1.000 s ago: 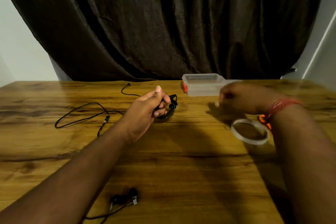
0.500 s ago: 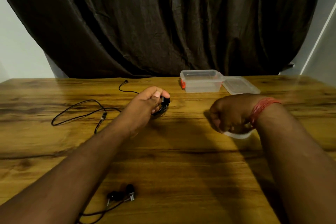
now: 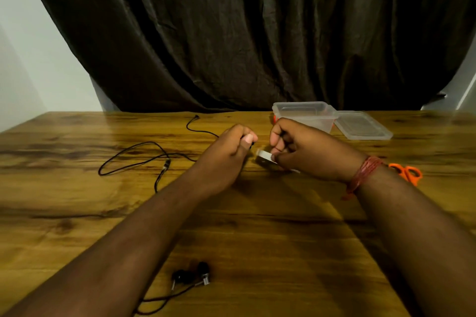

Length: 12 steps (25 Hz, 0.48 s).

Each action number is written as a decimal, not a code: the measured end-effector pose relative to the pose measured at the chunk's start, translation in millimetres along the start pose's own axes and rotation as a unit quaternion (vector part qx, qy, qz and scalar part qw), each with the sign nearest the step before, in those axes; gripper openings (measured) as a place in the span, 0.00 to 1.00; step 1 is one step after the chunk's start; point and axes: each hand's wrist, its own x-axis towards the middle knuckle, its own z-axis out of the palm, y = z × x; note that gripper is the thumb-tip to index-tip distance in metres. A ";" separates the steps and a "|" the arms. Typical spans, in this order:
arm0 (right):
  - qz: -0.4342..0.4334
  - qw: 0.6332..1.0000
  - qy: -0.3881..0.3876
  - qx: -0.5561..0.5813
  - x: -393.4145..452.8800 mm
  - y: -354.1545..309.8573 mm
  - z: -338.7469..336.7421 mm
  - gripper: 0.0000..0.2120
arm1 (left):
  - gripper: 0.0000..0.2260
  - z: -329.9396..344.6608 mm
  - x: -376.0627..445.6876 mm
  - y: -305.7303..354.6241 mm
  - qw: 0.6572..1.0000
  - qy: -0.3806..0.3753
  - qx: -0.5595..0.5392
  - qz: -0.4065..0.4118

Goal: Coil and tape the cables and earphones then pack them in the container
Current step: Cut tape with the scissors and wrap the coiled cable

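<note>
My left hand (image 3: 231, 147) is closed around a coiled black cable (image 3: 252, 145), of which only a dark sliver shows past my thumb. Right beside it, my right hand (image 3: 304, 149) grips a roll of clear tape (image 3: 265, 158), lifted off the table and tilted toward the coil. A loose black cable (image 3: 134, 159) lies spread on the wooden table (image 3: 257, 239) to the left. Black earphones (image 3: 192, 276) rest near the front edge under my left forearm. The clear container (image 3: 304, 113) stands open at the back.
The container's clear lid (image 3: 363, 126) lies flat just right of it. Orange-handled scissors (image 3: 407, 172) sit behind my right wrist. A dark curtain (image 3: 231, 33) hangs along the table's far edge.
My right hand came back from the container area, took the tape roll off the table and carried it left to the coil. My left hand stayed shut on the coil.
</note>
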 end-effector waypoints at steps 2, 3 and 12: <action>-0.013 0.999 0.007 0.035 0.3 -1.2 0.4 0.10 | 0.07 0.4 0.4 1.7 1.000 -0.003 0.006 0.001; -0.018 0.999 0.011 0.043 0.5 -1.5 0.2 0.11 | 0.07 0.2 0.5 1.9 1.000 -0.007 0.000 0.004; -0.047 0.998 0.023 0.033 0.1 -1.4 0.4 0.12 | 0.07 -1.8 2.1 -6.1 0.999 0.010 0.026 -0.016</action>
